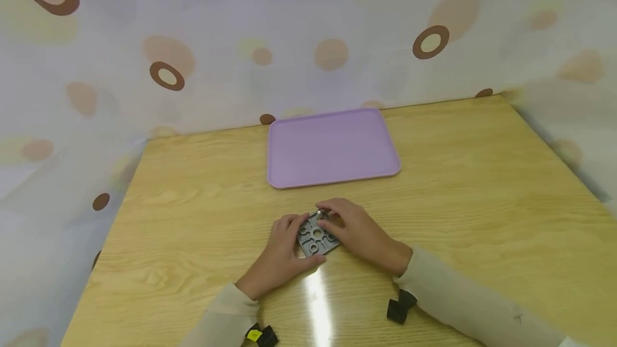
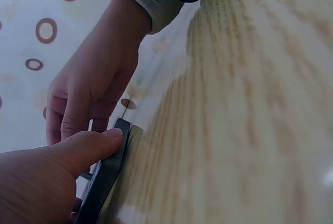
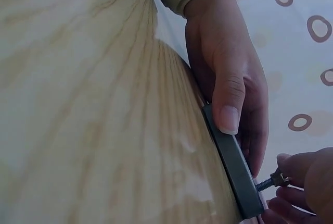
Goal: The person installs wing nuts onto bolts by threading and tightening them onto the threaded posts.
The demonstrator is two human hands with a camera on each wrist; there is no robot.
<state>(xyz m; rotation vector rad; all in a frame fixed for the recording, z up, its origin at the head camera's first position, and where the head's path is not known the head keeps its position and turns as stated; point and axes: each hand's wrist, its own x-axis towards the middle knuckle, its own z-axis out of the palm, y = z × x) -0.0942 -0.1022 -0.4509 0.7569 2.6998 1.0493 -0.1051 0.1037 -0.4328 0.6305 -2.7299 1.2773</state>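
Observation:
A square grey metal plate (image 1: 325,244) with a round central hole and several ringed corner holes lies low over the wooden table. My left hand (image 1: 281,253) grips it by its left side, thumb along the near edge and fingers at the far-left corner. At the plate's far corner stands a bolt (image 3: 266,184), its threaded shank reaching into the plate. My right hand (image 1: 361,232) pinches the bolt's head between thumb and forefinger. In the left wrist view the left thumb (image 2: 91,148) presses on the plate's dark edge (image 2: 106,179).
Behind the hands, a purple rectangular tray (image 1: 332,149) rests on the wooden table (image 1: 202,202) near its back edge. Patterned white cloth (image 1: 289,31) hangs behind the table and along both sides. Each sleeved wrist wears a black camera mount (image 1: 399,308).

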